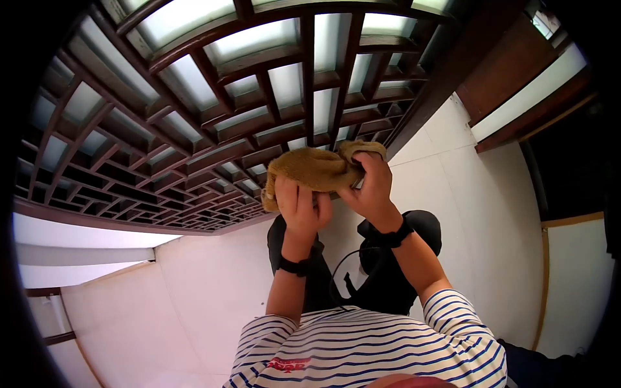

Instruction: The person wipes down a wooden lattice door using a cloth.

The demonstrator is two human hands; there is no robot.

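Two hands hold one cloth [315, 169] in front of the wooden screen [213, 123]. The cloth is tan and fuzzy, soft like a towel, and it is all bunched up into a lumpy roll. It sits right against the lower right part of the screen, where the dark bars end.

The screen is made of dark brown wood. Its bars cross to make lots of little squares and boxes, and pale frosted panes sit behind them. Below the screen the floor [213, 291] is smooth and white, with thin lines between big tiles.

My left hand [299, 208] is under the left end of the cloth. Its fingers are curled shut around the cloth, with the knuckles facing me. My right hand [370, 184] grips the right end, fingers bent over the top and thumb tucked under. Both arms reach up from below the cloth, bent a little at the elbows. Each wrist wears a black band [294, 265]. My sleeves [453, 310] are short, white with blue stripes.
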